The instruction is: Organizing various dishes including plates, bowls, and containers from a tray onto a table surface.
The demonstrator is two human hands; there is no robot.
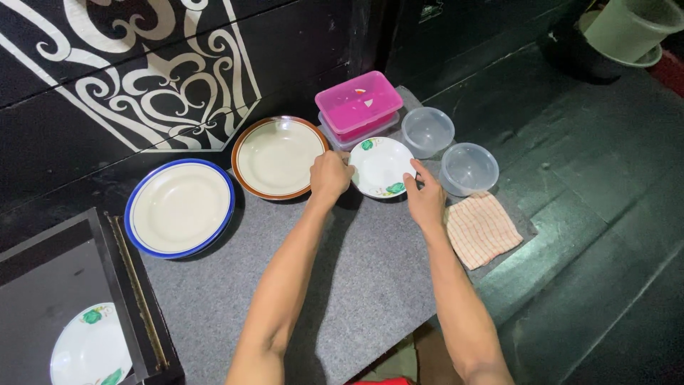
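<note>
A small white plate with green leaf prints (380,165) lies on a grey mat (342,285). My left hand (330,175) grips its left rim, fingers curled over the edge. On the opposite rim, my right hand (425,198) holds the plate with thumb and fingers. Left of it sits a cream plate with a brown rim (276,157), which my left hand partly overlaps. Further left lies a cream plate with a blue rim (179,207).
Behind the small plate stand stacked pink lidded boxes (358,107) and two clear plastic bowls (427,130) (469,168). A checked cloth (482,228) lies right of my right hand. A dark box at lower left holds another leaf-print plate (91,351). A green bucket (630,28) stands at the far right.
</note>
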